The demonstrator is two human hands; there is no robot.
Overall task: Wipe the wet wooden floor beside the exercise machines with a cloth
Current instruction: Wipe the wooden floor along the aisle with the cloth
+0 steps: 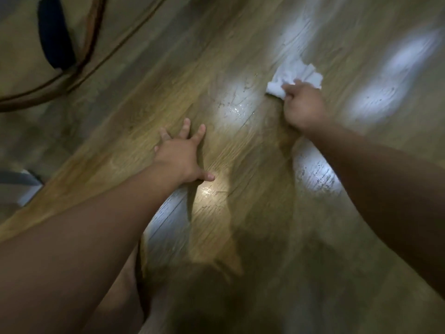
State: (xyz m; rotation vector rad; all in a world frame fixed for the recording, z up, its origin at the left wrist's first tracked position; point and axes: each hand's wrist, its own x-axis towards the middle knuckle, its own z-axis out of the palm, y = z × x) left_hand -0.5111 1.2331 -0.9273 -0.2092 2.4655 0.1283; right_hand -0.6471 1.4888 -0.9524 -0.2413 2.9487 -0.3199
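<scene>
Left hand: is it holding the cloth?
No, the left hand presses flat on the floor, while the right hand grips the cloth.

Glossy wood floor (240, 165) (wet); crumpled cloth (289, 78).

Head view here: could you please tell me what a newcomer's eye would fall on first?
The white cloth, bunched in the right hand, stands out at upper right on the wooden floor. At centre the left hand rests flat, fingers spread. Between them lies a bright glare patch with water droplets.
</scene>
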